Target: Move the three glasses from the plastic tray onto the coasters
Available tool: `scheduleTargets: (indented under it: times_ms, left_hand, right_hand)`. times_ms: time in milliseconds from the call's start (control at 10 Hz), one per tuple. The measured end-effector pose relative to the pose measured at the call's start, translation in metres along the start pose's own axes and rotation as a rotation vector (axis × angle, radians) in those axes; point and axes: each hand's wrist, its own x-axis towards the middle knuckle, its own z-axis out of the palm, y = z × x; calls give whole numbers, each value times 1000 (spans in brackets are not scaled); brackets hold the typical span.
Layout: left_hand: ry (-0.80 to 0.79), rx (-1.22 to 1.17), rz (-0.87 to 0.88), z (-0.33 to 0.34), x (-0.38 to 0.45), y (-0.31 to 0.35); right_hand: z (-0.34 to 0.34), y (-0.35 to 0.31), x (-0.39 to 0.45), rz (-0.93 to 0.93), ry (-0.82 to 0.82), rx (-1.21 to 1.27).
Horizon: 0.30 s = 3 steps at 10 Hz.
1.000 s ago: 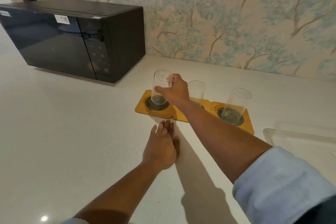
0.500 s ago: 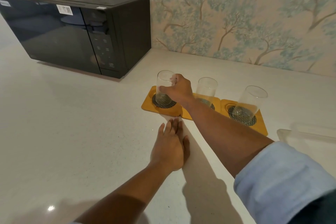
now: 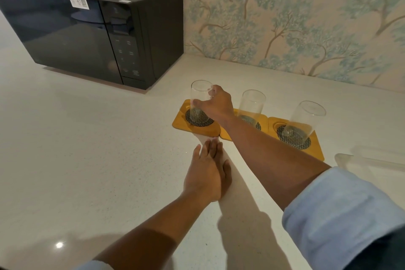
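Third glass (image 3: 200, 103) unchanged on the 9 o'clock coaster (image 3: 195, 124), my right hand (image 3: 218, 105) still gripping it, left hand (image 3: 207, 173) flat and empty on counter (image 3: 87, 160); only release left.

Your right hand (image 3: 219, 105) grips the left glass (image 3: 199, 103), which stands on the left coaster (image 3: 182, 121). Just right of that hand, two more glasses (image 3: 251, 105) (image 3: 304, 119) stand on their own coasters (image 3: 225, 135) (image 3: 315, 151). Your left hand (image 3: 206, 173) lies flat on the counter (image 3: 87, 160), just below the coasters. The tray (image 3: 350, 160) sits far right.
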Motion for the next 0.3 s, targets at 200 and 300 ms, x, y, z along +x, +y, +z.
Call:
scheduleTargets:
  times_ms: [200,300]
  left_hand:
    - [15,41,27,8,4,-2]
    - [49,61,43,16,5,-5]
  right_hand:
    - [-10,-3,-8,8,12,43]
    - [-17,-6,-14,-12,39,29]
